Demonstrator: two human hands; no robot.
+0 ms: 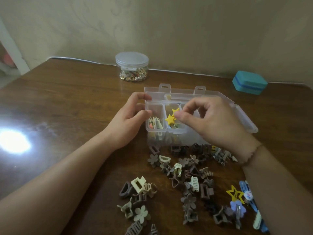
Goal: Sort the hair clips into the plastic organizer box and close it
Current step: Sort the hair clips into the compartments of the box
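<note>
A clear plastic organizer box [155, 106] stands open at the table's middle, lid [243, 119] folded back to the right. My left hand [130, 119] grips its left wall, thumb and fingers curled on the rim. My right hand [208, 119] hovers over the middle compartment and pinches a yellow star clip [170, 119]. The left compartment holds several small clips [156, 123]. In front of the box lies a loose pile of brown and beige claw and flower clips [188, 177]. A yellow star-outline clip [235, 194] and blue snap clips [245, 189] lie at the right.
A round clear jar [131, 67] with gold trinkets stands at the back. A teal case [249, 82] sits at the back right. Strong glare [13, 141] marks the wooden table [67, 102] at the left. A wall runs behind.
</note>
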